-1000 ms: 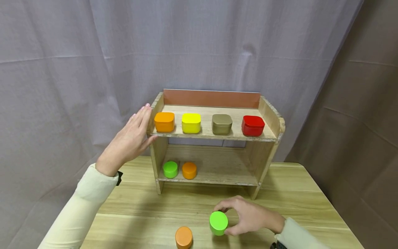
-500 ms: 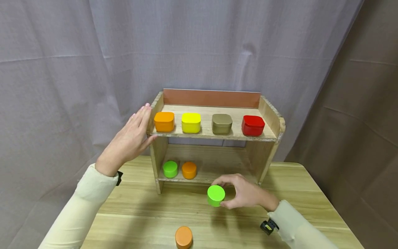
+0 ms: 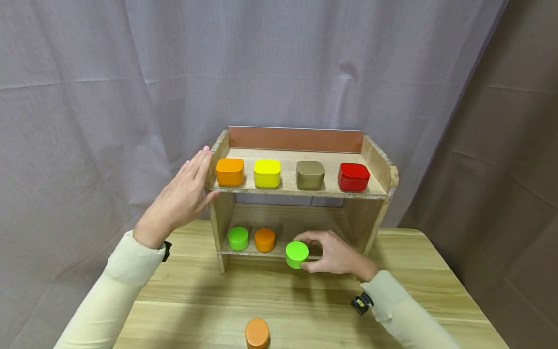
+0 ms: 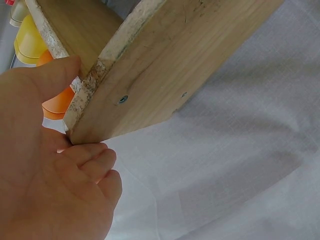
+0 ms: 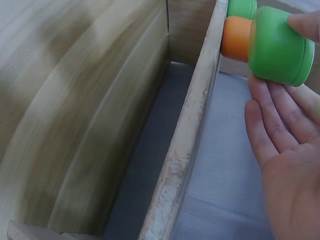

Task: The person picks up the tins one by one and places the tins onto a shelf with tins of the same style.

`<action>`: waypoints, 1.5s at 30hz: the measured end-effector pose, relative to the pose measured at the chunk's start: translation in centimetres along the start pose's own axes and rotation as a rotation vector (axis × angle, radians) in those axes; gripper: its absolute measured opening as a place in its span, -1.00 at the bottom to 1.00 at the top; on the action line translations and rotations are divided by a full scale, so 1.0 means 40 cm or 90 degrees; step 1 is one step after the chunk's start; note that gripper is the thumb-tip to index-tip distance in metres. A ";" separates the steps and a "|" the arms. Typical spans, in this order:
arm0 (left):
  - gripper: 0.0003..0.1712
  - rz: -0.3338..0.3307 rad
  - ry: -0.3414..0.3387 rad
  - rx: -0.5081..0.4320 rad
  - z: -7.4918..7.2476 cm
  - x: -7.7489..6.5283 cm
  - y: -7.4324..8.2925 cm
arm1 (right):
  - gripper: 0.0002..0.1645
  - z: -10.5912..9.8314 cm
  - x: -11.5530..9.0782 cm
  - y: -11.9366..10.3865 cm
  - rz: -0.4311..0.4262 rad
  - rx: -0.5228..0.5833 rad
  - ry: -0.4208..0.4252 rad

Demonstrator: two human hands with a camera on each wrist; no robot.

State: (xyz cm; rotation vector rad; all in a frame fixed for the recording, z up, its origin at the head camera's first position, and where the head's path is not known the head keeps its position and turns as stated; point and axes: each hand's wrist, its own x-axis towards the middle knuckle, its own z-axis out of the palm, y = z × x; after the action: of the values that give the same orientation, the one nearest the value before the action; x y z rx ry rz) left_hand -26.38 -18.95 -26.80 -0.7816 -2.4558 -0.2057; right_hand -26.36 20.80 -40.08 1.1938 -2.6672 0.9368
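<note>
My right hand (image 3: 333, 253) pinches a round green container (image 3: 297, 255) with thumb and fingers, close to the front edge of the lower shelf. In the right wrist view this green container (image 5: 280, 46) shows a lid seam and overlaps the round orange container (image 5: 236, 38). Another round green container (image 3: 238, 238) stands left of the orange one on that shelf. My left hand (image 3: 176, 196) rests against the left side panel of the small wooden shelf (image 3: 301, 195), its fingers straight. In the left wrist view its thumb lies at the panel's front edge.
Along the upper shelf stand squarish containers: orange (image 3: 230, 172), yellow (image 3: 267, 173), olive (image 3: 310, 175) and red (image 3: 353, 177). A round orange container (image 3: 257, 333) sits near the front of the wooden table (image 3: 200, 310). A grey curtain (image 3: 279, 63) hangs behind.
My right hand has lifted the green container off the table and carried it forward and slightly left to the lower shelf's edge. The left hand stays on the side panel.
</note>
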 end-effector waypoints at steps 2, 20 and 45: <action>0.02 -0.002 -0.002 -0.002 0.000 0.000 0.000 | -0.39 0.004 0.006 0.004 0.023 -0.002 0.007; 0.03 -0.007 -0.011 -0.009 0.000 -0.001 -0.001 | -0.36 0.041 0.053 0.046 0.126 -0.006 0.086; 0.03 0.002 -0.002 -0.002 0.000 0.001 -0.001 | -0.25 0.045 0.045 0.052 0.129 -0.041 0.057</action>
State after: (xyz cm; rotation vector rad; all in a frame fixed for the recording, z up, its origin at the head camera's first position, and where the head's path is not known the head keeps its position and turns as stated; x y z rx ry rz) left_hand -26.44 -18.97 -26.78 -0.7873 -2.4582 -0.2081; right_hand -28.77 19.69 -42.04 0.8602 -2.7611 0.8986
